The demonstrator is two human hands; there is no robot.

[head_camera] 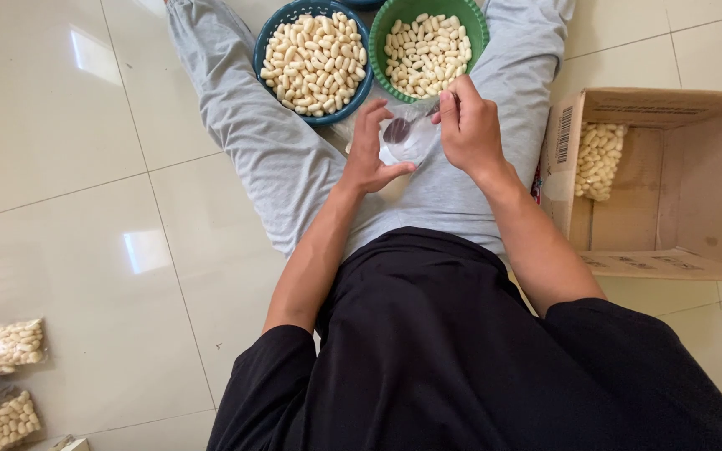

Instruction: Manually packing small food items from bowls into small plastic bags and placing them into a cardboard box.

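- Head view: left hand [371, 154] grasping clear plastic bag [411, 142] over lap.
- Right hand [468, 125] pinching spoon [401, 129], bowl inside bag.
- Blue basket [315, 63] at 11 o'clock, green basket [428, 52] at 12, both holding pale cocoons.

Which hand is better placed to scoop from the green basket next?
Right. The right hand holds the spoon beside the green basket; the left hand is steadying the clear bag.
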